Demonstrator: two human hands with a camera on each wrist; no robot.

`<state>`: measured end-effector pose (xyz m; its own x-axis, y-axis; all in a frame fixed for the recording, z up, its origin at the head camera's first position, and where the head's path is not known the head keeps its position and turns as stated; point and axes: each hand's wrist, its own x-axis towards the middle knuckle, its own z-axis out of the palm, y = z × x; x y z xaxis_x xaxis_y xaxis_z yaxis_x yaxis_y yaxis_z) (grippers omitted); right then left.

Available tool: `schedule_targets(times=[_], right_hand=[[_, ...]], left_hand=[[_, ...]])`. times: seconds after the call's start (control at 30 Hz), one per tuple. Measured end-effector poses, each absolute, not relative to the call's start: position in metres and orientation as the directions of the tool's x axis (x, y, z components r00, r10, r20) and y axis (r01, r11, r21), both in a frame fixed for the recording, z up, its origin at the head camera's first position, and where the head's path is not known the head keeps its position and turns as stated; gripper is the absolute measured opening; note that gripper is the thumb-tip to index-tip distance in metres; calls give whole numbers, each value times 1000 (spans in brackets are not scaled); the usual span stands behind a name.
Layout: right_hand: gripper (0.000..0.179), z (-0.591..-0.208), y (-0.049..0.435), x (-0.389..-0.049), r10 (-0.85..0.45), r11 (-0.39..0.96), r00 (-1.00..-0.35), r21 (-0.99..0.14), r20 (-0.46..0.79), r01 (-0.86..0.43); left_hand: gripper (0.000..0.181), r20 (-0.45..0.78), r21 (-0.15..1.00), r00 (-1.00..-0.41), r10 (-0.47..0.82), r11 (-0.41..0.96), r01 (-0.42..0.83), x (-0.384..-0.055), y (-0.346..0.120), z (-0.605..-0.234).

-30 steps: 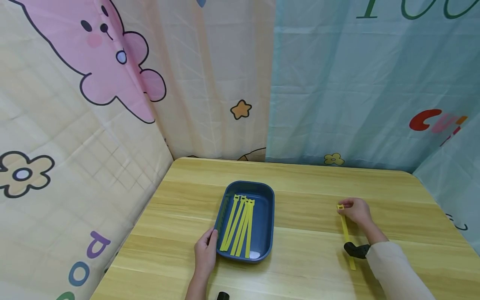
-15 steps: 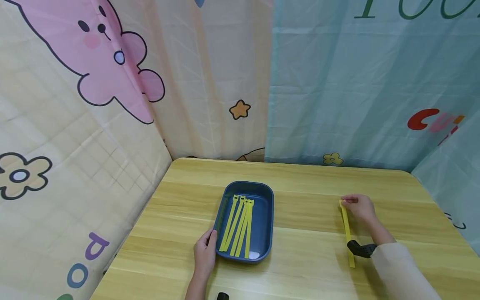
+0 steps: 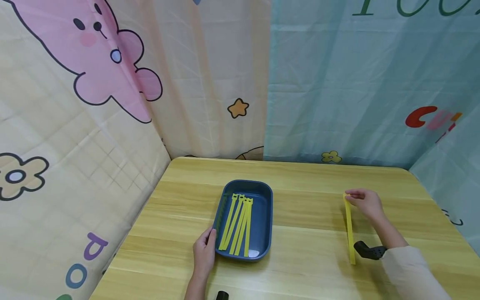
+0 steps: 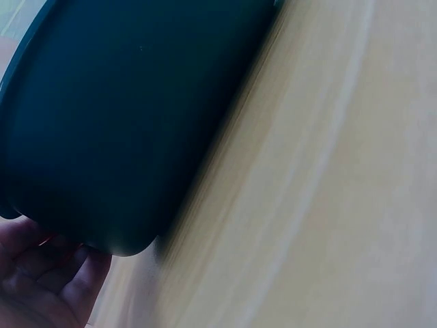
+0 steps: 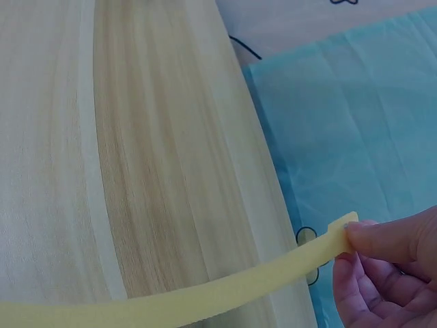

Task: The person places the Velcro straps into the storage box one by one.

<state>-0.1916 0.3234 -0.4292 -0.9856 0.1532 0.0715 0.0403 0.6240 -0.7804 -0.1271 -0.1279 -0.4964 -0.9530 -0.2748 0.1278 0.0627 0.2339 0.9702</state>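
Observation:
My right hand (image 3: 368,204) pinches a yellow hook-and-loop cable tie (image 3: 349,231) by its slotted head, over the right side of the table. The tie's tail hangs toward the near edge. In the right wrist view, thumb and fingers hold the head end and the strap (image 5: 232,290) curves off to the left. At the left, my left hand (image 3: 204,252) grips the near left side of a dark blue tray (image 3: 263,225). Several matching yellow ties (image 3: 236,225) lie side by side in it, heads at the far end. The left wrist view shows the tray's outer wall (image 4: 130,130) with fingers at its corner.
The wooden table (image 3: 300,250) has its far edge against printed curtains (image 3: 337,83). A black wrist-camera mount (image 3: 369,251) sticks out from the right sleeve. Another black piece (image 3: 222,295) shows at the bottom, near the left forearm.
My right hand has moved toward the far side and slightly right, raising the tie's head end. The tie's tail has shifted little. My left hand stays on the tray.

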Motion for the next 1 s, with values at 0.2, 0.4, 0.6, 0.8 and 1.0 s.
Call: schedule_targets(times=[0.2,0.4,0.6,0.8,1.0], right_hand=[[34,-421,322,-187,172,620,-978,-784,114,18],[35,-412,319,-184,174,590,-978,-807,118,7],[35,-404,314,-179,171,592,-979,-806,113,10],[36,-394,308,-175,178,594,-975,-804,131,1],[37,-386,301,-171,175,592,-975,-806,139,-9]], left_hand=[[34,128,972,-952,-278,226,65,-127,-128,-496],[34,135,969,-949,-286,240,65,-127,-128,-496],[36,125,969,-953,-275,239,58,-126,-128,-496],[37,128,971,-956,-265,231,66,-127,-129,-497],[35,145,968,-952,-268,238,80,-126,-128,-496]])
